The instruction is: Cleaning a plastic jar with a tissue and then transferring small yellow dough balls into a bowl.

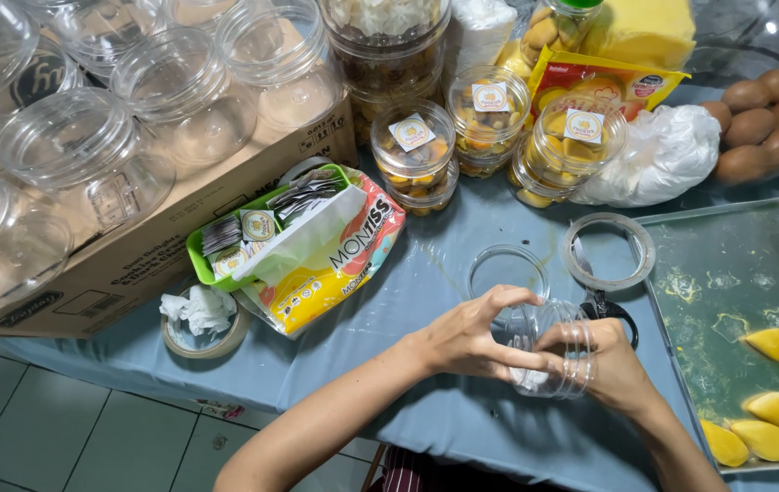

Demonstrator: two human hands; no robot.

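Note:
My left hand (471,337) and my right hand (613,364) both grip an empty clear plastic jar (549,351), held on its side above the blue-grey table cover (408,364). The left fingers reach over the jar's body and the right hand wraps its threaded mouth end. A clear round lid (506,271) lies flat on the cover just beyond the jar. A roll of clear tape (608,251) sits to the lid's right.
A metal baking tray (727,273) with yellow pastries (777,344) lies at right. Filled labelled jars (490,114) stand at the back, brown eggs (763,114) far right. A cardboard box (162,246) carries several empty jars (80,150). A green basket (203,264), tissue pack (339,260).

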